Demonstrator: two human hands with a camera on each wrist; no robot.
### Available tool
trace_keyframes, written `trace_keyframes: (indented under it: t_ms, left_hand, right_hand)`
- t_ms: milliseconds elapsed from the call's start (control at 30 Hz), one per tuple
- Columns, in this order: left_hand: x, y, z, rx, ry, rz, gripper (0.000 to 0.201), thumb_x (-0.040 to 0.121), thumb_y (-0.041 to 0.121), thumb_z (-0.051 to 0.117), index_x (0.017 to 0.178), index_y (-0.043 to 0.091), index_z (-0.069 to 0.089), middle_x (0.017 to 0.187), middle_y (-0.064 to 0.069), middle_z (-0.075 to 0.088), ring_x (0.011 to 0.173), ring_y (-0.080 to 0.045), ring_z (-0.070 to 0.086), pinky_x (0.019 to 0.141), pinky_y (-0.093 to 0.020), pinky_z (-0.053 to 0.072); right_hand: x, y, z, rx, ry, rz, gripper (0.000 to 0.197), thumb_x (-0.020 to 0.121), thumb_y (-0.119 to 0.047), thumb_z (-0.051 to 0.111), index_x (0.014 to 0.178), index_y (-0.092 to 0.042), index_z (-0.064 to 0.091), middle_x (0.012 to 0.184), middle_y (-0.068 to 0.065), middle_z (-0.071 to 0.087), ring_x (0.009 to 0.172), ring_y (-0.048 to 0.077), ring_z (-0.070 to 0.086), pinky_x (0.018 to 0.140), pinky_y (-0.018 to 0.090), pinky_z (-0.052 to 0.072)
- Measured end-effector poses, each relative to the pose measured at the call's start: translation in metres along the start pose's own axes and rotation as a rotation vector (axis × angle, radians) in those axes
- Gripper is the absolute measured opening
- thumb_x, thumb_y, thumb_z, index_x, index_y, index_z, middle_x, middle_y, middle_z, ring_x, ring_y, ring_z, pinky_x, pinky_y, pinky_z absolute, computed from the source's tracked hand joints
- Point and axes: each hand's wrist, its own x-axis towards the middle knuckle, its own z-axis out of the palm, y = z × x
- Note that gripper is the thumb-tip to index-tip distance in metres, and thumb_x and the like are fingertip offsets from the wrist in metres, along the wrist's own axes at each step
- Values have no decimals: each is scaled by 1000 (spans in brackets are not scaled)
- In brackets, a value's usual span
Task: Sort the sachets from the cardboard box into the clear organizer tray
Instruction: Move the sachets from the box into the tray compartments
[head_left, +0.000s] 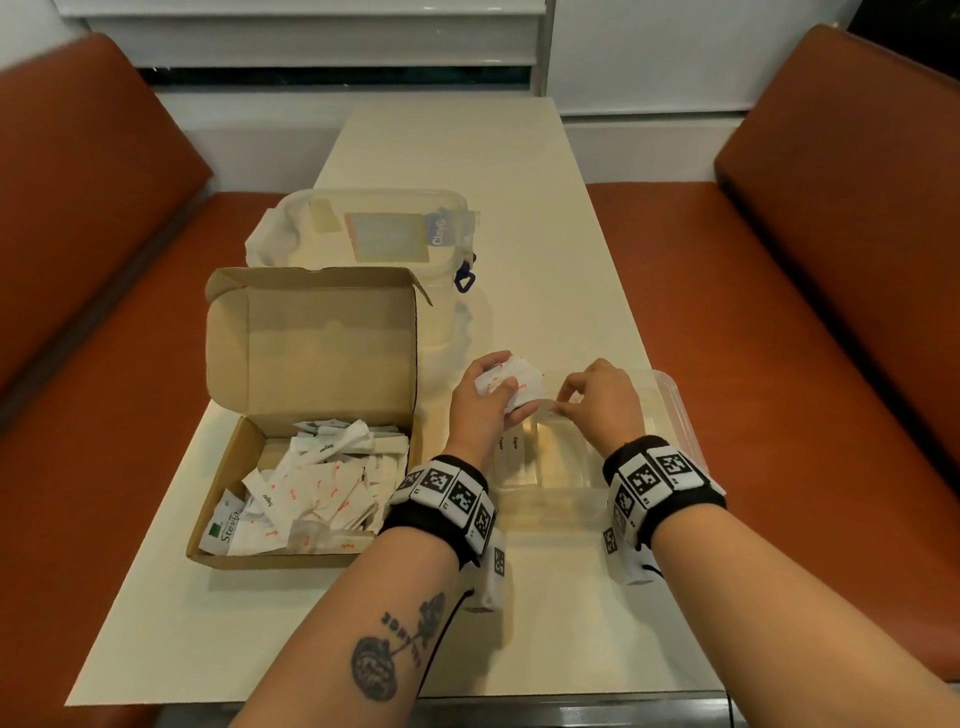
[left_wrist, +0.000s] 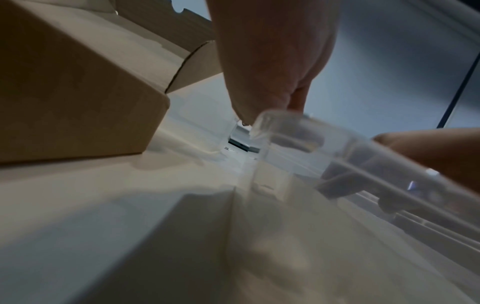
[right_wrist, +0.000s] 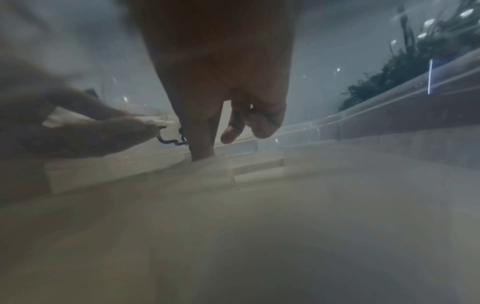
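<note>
currently a bunch of sachets is gripped in the left hand over the clear organizer tray; 1 sachet is pinched by the right hand, nearer the tray's compartments, just below; more are left in the cardboard box at left

head: on my head, looks forward and down over the table, both my forearms in frame.
left wrist: low by the cardboard box, faces along my fingers, close.
right wrist: inside the clear organizer tray, near its floor.
shared: tray, all three views.
</note>
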Motion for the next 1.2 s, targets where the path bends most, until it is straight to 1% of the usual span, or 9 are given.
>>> trace_keyframes:
  t_ms: [100,267,467,600,700,833,967,1100,1200]
  left_hand:
    - [0,1,0,4,-3,-6,30,92,-6,50,103,20,60,128,-12,46,109,-29,57,73,-32,60]
    - [0,2,0,-1,-18,-10,30,92,-7,48,108,16,59,130,-15,46,112,-32,57,72,-31,60]
    - [-1,2,-2,12,-32,-4,29,93,-6,48,107,17,59,129,-15,47,113,-33,57,68,-27,60]
    - [-2,3,-1,12,-38,-7,30,92,-7,48,103,19,60,130,-15,47,111,-32,58,68,-27,60]
    - [-3,3,-1,22,-39,-7,31,92,-7,48,101,20,61,132,-16,46,110,-31,58,70,-29,60]
    - [-4,4,-1,31,-41,-11,30,92,-7,48,104,18,60,133,-16,45,108,-30,58,70,-29,60]
    - [-3,4,1,55,-33,-19,30,91,-8,48,109,14,58,133,-17,44,110,-31,58,72,-30,60]
    - [-3,5,2,68,-33,-33,30,91,-8,49,111,13,58,134,-18,45,114,-34,56,70,-30,60]
    - [-3,5,2,70,-38,-36,30,91,-9,49,111,13,58,134,-17,44,109,-31,57,68,-29,61]
  right_hand:
    - [2,1,0,-25,-43,1,14,80,-28,73,83,-14,73,94,2,49,99,21,50,74,28,38]
    - [7,2,-5,-32,-99,-22,17,83,-26,71,89,-11,76,105,6,54,104,23,48,84,31,43]
    - [1,8,0,-70,-97,-39,14,85,-25,67,87,-12,74,89,4,66,83,19,60,69,26,43]
    - [-7,7,3,-74,-1,-63,17,85,-23,66,77,-14,55,79,6,63,71,20,52,64,31,42]
    - [-10,7,5,-94,21,-66,20,87,-20,63,76,-15,47,78,8,60,68,21,49,59,29,36]
    - [-11,5,7,-124,14,-52,13,89,-20,60,84,-12,50,81,8,60,71,22,50,60,29,35]
    - [-12,5,13,-103,32,-20,16,89,-16,58,82,-16,44,82,7,59,69,20,48,60,28,33]
    - [-12,5,13,-19,44,11,18,87,-17,61,80,-14,45,79,6,57,69,20,48,59,27,32]
    - [-12,1,7,266,166,11,16,91,-22,57,81,-11,53,73,4,57,68,20,52,61,27,37]
